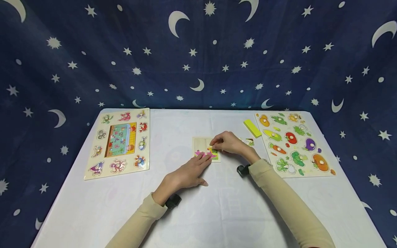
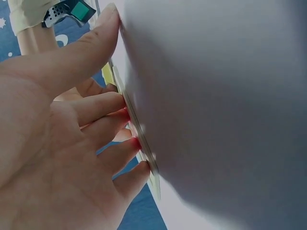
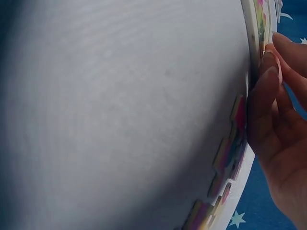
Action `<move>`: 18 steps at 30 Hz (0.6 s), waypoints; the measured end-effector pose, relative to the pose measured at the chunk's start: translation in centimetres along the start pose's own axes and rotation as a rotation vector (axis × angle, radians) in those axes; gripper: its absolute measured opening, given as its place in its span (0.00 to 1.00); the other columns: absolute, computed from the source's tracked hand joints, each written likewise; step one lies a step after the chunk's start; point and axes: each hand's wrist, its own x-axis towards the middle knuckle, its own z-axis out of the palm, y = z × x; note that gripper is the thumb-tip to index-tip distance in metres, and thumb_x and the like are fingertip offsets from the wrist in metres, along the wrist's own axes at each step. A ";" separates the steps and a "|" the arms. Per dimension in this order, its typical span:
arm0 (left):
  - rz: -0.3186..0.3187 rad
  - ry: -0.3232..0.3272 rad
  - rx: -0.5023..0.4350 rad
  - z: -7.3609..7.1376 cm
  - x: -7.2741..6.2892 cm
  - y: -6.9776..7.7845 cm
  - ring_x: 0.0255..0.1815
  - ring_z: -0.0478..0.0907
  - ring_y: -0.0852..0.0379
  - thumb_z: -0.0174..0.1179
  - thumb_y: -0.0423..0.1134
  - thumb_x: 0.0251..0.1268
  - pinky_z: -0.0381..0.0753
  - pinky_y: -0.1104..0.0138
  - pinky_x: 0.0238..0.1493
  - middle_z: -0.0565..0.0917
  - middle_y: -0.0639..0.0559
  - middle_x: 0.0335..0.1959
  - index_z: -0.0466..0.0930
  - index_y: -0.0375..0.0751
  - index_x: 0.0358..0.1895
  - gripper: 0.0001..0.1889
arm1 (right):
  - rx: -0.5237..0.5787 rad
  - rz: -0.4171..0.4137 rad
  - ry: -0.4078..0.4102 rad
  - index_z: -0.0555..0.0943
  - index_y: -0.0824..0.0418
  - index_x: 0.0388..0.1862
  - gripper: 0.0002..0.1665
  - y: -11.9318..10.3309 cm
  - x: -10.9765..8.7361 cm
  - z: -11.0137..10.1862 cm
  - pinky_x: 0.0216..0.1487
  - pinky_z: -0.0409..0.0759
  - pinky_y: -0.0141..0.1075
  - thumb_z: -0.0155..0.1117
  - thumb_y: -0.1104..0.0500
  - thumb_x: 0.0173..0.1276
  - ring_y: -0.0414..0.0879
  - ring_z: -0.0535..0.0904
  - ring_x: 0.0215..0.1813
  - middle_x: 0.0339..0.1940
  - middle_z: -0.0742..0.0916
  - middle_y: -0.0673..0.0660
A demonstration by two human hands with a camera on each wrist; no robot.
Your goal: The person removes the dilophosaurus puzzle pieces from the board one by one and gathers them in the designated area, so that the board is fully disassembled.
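A small wooden jigsaw tray (image 1: pixel 201 142) lies at the middle of the table, with pink, yellow and green pieces along its near part. My left hand (image 1: pixel 190 172) rests its outstretched fingertips on the near left of these pieces, thumb spread off to the side. In the left wrist view, the fingers (image 2: pixel 112 155) press against the tray's top. My right hand (image 1: pixel 231 142) reaches in from the right, its fingertips pinching a puzzle piece (image 1: pixel 211 150) at the tray's right side. Fingers hide most of that piece. In the right wrist view, thumb and fingers meet beside the tray (image 3: pixel 252 28).
Loose puzzle pieces (image 1: pixel 249 141) lie right of the tray, partly behind the right arm; several show in the right wrist view (image 3: pixel 221 154). A yellow block (image 1: pixel 252 128) stands beyond them. A sea-animal board (image 1: pixel 93 168) is at left, a vegetable board (image 1: pixel 310 170) at right.
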 end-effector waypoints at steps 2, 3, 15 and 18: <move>0.000 0.000 0.009 0.1 0.0 0.0 0.86 0.42 0.43 0.68 0.50 0.68 0.51 0.48 0.83 0.50 0.44 0.86 0.54 0.34 0.82 0.47 | -0.006 -0.012 0.006 0.90 0.62 0.46 0.09 0.1 0.0 0.1 0.25 0.75 0.30 0.68 0.62 0.70 0.42 0.77 0.24 0.32 0.88 0.53; -0.002 0.001 0.013 0.1 0.0 0.1 0.86 0.42 0.43 0.68 0.50 0.68 0.51 0.48 0.83 0.50 0.44 0.86 0.53 0.35 0.82 0.47 | -0.009 -0.018 0.010 0.90 0.62 0.46 0.09 0.1 0.1 0.1 0.26 0.76 0.30 0.68 0.62 0.70 0.42 0.77 0.25 0.33 0.88 0.54; -0.007 -0.006 0.003 0.1 0.0 0.1 0.86 0.42 0.43 0.67 0.51 0.68 0.49 0.49 0.84 0.50 0.45 0.86 0.54 0.35 0.82 0.47 | 0.006 -0.009 0.035 0.87 0.61 0.44 0.07 -0.1 0.0 0.0 0.31 0.79 0.32 0.71 0.62 0.69 0.44 0.77 0.31 0.37 0.88 0.55; -0.006 -0.002 -0.003 0.0 -0.1 0.1 0.86 0.42 0.43 0.67 0.51 0.68 0.49 0.50 0.84 0.50 0.45 0.85 0.54 0.35 0.82 0.47 | 0.036 -0.001 0.021 0.86 0.62 0.44 0.06 -0.3 -0.1 0.0 0.31 0.79 0.32 0.68 0.65 0.69 0.45 0.77 0.31 0.34 0.88 0.55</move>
